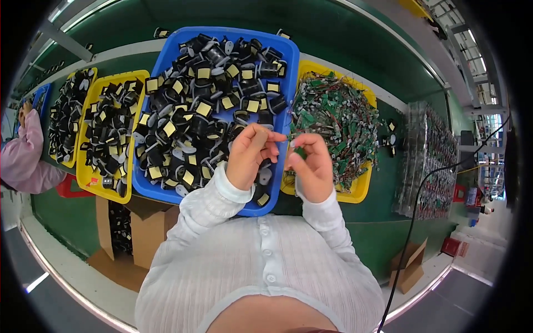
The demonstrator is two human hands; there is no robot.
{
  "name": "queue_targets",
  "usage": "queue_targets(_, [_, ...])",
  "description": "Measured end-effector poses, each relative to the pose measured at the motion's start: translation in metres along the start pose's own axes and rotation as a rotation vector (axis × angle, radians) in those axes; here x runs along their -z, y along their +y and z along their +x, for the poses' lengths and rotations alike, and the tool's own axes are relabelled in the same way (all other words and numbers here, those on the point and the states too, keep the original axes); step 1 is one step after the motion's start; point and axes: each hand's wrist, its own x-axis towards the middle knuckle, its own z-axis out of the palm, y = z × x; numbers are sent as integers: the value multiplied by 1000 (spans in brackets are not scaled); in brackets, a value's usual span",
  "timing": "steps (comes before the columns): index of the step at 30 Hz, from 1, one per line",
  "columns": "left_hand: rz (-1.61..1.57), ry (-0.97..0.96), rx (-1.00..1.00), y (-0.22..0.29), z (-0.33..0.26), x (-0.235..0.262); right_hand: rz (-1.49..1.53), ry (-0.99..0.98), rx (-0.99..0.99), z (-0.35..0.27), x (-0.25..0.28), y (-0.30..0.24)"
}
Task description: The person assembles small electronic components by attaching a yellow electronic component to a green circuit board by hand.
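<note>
My left hand (252, 152) is over the right part of a blue tray (295, 61), its fingertips pinched near the tray's right rim. What they pinch is too small to make out. Close beside it, my right hand (313, 169) is closed on a small green circuit board (300, 151), partly hidden by the fingers. Heaped in the blue tray are black parts with pale yellow square pads and grey end pieces (204, 108). To the right, a yellow tray (362, 191) bears a pile of green circuit boards with thin wires (336, 122).
Two more yellow trays (89, 186) of black parts stand at the left, near a person in a pink sleeve (33, 150). Stacked clear plastic trays (425, 161) stand at the right, with a black cable (413, 216) crossing in front. Open cardboard boxes (150, 238) sit below the green bench.
</note>
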Motion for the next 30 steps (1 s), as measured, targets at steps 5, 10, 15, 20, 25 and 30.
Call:
queue_targets(5, [366,106,-187,11,-1,-7,98,130,3,-3,3,14])
queue_targets(10, [1542,-183,-537,42,-19,6,17,222,33,-10,24,17])
queue_targets(15, [1768,-384,-451,29,-36,7,-22,242,4,-12,23,14])
queue_targets(20, [1841,-567,-477,21,-39,12,112,155,-19,-18,26,6])
queue_targets(25, [1968,-583,-539,27,-29,8,155,95,-38,-25,23,-8])
queue_targets(30, [1732,-455,-582,29,-19,-4,203,22,-57,-25,19,-12])
